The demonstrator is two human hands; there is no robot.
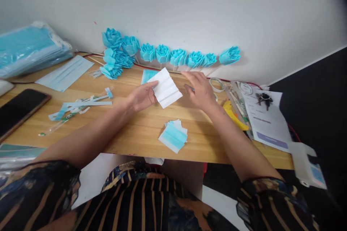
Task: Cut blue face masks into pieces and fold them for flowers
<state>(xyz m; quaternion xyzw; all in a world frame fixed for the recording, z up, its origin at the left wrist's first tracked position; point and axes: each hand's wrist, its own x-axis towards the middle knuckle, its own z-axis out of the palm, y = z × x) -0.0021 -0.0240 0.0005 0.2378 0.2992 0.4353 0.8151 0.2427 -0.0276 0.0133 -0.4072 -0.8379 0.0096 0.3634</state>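
Observation:
My left hand pinches the left edge of a white pleated mask piece and holds it slightly above the wooden table. My right hand hovers just right of that piece with fingers spread and nothing in it. A small stack of folded blue mask pieces lies on the table nearer to me. A row of blue flowers made from masks leans along the wall behind both hands.
A wrapped pack of blue masks and a flat mask lie at the far left, with a phone and cut strips. At the right are a tape roll, a yellow tool, papers and keys.

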